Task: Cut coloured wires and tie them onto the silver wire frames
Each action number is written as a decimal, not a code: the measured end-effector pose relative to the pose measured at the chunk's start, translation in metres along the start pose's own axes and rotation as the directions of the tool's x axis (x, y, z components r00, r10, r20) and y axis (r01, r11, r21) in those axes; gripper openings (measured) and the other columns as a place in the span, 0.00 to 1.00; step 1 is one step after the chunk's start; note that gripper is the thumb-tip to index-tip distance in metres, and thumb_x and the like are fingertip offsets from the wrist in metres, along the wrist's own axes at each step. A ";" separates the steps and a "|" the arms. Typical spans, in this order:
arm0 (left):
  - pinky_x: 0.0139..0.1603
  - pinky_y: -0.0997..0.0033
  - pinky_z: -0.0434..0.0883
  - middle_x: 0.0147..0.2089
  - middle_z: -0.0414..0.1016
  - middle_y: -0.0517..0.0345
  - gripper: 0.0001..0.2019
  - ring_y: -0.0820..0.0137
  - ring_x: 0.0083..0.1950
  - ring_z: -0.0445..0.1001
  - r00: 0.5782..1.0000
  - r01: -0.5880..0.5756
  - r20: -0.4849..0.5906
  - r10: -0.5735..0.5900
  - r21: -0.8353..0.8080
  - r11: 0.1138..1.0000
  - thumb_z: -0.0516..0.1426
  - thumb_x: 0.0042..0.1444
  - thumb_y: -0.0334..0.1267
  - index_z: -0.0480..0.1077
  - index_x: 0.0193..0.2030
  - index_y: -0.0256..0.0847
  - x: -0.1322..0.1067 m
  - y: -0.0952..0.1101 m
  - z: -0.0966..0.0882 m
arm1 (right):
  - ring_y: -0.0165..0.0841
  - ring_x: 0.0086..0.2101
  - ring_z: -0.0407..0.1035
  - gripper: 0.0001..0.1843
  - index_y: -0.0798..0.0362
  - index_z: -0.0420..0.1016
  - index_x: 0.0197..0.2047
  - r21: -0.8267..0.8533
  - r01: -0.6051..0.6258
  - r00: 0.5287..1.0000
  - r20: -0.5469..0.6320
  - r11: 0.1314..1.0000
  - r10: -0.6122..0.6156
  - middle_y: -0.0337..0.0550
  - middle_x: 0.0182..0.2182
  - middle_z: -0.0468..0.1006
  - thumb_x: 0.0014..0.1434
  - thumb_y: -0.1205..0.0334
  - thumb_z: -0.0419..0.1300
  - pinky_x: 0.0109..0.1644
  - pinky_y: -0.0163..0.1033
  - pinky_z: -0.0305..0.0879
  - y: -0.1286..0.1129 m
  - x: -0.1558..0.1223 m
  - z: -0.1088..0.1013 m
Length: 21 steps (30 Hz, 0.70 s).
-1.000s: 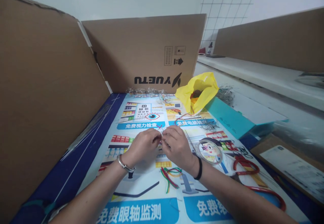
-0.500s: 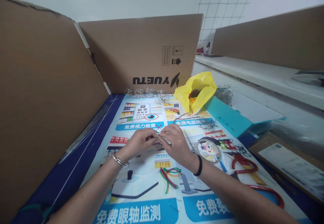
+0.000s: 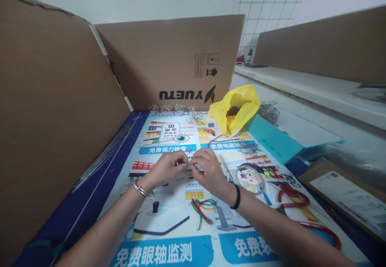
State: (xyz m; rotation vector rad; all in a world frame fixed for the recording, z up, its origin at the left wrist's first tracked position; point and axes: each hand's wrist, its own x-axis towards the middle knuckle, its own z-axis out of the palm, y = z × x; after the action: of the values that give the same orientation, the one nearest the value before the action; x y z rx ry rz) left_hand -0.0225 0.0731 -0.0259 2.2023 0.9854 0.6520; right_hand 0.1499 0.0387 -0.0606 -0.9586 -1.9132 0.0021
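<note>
My left hand (image 3: 165, 169) and my right hand (image 3: 211, 171) meet fingertip to fingertip over a printed poster (image 3: 169, 235) on the table. Both are pinched together on a small thin piece with red wire ends (image 3: 189, 153) sticking up between them; I cannot make out more of it. A silver bangle sits on my left wrist and a black band on my right. Just below my right hand lies a small bundle of red, green and yellow wires (image 3: 204, 208).
Cardboard panels stand at the left (image 3: 51, 110) and back (image 3: 171, 62). A yellow plastic bag (image 3: 235, 108) lies at the back right beside a teal box (image 3: 274, 140). Red-handled pliers (image 3: 294, 198), thin metal wires (image 3: 250, 149) and a brown box (image 3: 346, 196) are at the right.
Both hands have shifted slightly away from me and stay pinched together on the small piece. Nothing else has moved.
</note>
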 end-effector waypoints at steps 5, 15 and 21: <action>0.31 0.77 0.64 0.28 0.73 0.63 0.05 0.74 0.30 0.69 0.999 0.032 -0.002 -0.032 -0.019 0.999 0.52 0.47 0.27 0.68 0.28 0.39 0.001 0.000 0.000 | 0.37 0.39 0.63 0.07 0.52 0.69 0.31 0.021 0.001 1.000 0.006 1.000 -0.001 0.44 0.33 0.72 0.54 0.73 0.54 0.45 0.47 0.62 0.000 -0.002 0.002; 0.30 0.78 0.63 0.27 0.71 0.63 0.03 0.76 0.28 0.67 0.999 0.013 0.038 -0.010 -0.087 0.996 0.54 0.49 0.32 0.69 0.29 0.38 0.000 -0.004 -0.004 | 0.36 0.39 0.65 0.07 0.51 0.72 0.31 0.063 0.015 1.000 0.012 0.998 -0.015 0.44 0.33 0.73 0.54 0.72 0.55 0.45 0.46 0.62 0.001 0.000 -0.001; 0.30 0.79 0.61 0.27 0.69 0.64 0.03 0.77 0.28 0.65 0.999 -0.011 0.047 0.015 -0.084 0.996 0.55 0.50 0.31 0.68 0.27 0.38 0.000 0.000 -0.006 | 0.35 0.38 0.65 0.07 0.51 0.72 0.31 0.069 -0.039 0.999 0.039 0.997 0.036 0.42 0.32 0.74 0.55 0.72 0.56 0.46 0.45 0.62 0.003 0.003 -0.001</action>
State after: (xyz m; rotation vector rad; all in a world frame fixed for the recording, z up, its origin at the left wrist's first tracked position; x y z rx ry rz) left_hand -0.0267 0.0756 -0.0218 2.1427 0.9042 0.6330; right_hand 0.1518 0.0418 -0.0587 -0.9533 -1.9169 0.1088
